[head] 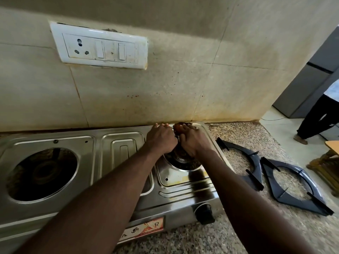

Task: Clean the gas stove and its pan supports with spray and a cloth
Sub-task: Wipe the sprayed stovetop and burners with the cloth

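Both forearms reach across the stainless-steel gas stove [124, 143], which sits on a speckled granite countertop [238, 132] against the tiled wall. The left hand [161, 138] and right hand [192, 141] meet side by side above the back of the right burner [183, 161] and hide most of it. The right hand's fingers lie over a dark round object [180, 125] at the stove's far edge; what it is cannot be made out, and I cannot tell whether either hand is gripping anything. The left burner well [44, 173] is open and dark inside. Two black pan supports [255, 162] [297, 200] lie flat on the counter, just right of the stove. A black knob [204, 214] shows on the front panel; the arms cover part of that panel. A person's legs [315, 118] are cut off at the right edge.
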